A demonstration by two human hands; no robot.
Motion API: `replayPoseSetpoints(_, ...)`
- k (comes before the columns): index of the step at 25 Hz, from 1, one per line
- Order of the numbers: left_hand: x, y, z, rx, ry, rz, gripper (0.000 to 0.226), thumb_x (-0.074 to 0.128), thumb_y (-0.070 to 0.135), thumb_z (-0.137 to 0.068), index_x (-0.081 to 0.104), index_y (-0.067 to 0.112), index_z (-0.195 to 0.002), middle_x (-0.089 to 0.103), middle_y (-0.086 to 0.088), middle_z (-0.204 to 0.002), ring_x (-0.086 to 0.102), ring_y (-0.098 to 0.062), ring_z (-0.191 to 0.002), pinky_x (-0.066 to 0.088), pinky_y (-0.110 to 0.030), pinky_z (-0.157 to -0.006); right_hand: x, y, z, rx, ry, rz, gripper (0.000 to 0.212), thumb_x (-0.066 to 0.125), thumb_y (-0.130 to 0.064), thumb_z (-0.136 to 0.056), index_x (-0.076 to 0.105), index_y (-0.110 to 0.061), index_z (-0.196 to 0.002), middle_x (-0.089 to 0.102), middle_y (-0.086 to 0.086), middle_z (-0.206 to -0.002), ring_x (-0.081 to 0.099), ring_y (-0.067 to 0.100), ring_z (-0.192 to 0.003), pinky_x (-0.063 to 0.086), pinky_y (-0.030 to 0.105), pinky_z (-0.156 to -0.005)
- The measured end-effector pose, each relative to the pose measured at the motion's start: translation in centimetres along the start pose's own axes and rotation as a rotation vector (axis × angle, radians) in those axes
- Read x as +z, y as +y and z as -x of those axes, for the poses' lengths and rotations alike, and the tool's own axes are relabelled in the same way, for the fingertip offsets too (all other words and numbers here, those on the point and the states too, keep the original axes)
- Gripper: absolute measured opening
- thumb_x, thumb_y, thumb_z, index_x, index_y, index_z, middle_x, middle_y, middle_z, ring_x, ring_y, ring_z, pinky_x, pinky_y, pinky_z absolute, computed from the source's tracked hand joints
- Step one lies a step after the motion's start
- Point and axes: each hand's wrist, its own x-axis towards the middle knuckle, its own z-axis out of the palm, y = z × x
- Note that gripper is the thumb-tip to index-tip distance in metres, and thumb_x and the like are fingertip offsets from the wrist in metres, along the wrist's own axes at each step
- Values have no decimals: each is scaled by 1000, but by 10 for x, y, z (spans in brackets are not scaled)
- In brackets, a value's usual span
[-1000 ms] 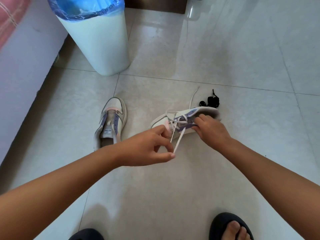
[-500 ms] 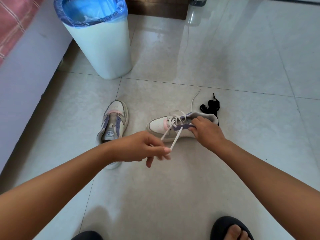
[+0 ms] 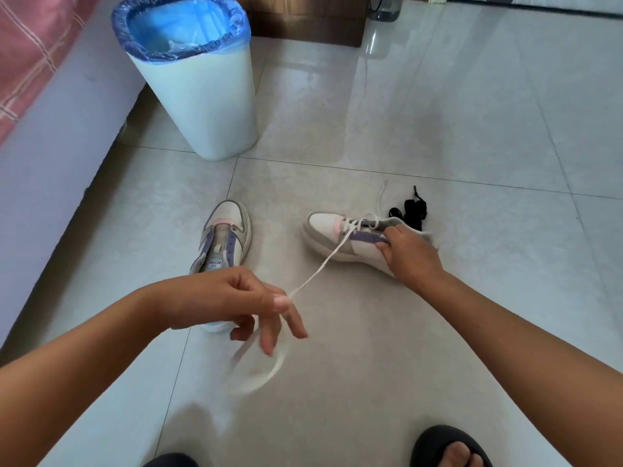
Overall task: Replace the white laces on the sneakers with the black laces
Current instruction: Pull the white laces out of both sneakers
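The bin [image 3: 199, 85] stands well beyond both hands, apart from the work. The bare sneaker [image 3: 222, 241], its eyelets already empty, lies just past the left hand's knuckles, probably set aside until the black lace goes in. The laced sneaker [image 3: 350, 239] lies on its side under the right hand [image 3: 409, 254], whose fingers curl over the collar and pin it to the floor; that bracing looks meant to stop the shoe sliding as the lace is drawn out. The left hand [image 3: 232, 298] pinches the white lace [image 3: 332, 256] between thumb and forefinger, the other fingers spread loose. The lace runs taut from that pinch up to the eyelets, and its free end trails blurred below the fingertips. The black laces [image 3: 413, 210] sit bunched just beyond the right fingers, near enough to reach next.
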Motion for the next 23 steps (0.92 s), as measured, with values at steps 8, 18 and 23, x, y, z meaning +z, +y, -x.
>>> replayPoseSetpoints(8, -11, -9, -17, -163, 624, -117, 31, 54, 30, -93, 71, 13, -73, 70, 2, -68, 58, -2, -54, 48, -16, -54, 5, -24, 24, 168, -146, -364, 31, 56, -29, -93, 45, -14, -68, 52, 3, -74, 52, 26, -75, 27, 31, -57)
replayPoseSetpoints(18, 26, -39, -146, -386, 648, -655, 43, 52, 37, -92, 47, 5, -121, 59, -16, -117, 54, -32, -109, 40, -31, -79, 6, 10, 2, 80, -321, -280, 47, 53, -14, -91, 43, -19, -137, 38, 5, -144, 31, 25, -134, 27, 36, -110)
replayPoseSetpoints(23, 23, -46, -163, -487, 707, -787, 33, 49, 31, -91, 50, 9, -116, 58, -13, -118, 57, -33, -108, 35, -31, -72, 5, 7, -14, -36, -318, -59, 16, 54, -25, -90, 61, -15, -100, 55, 4, -117, 42, 26, -117, 36, 35, -96)
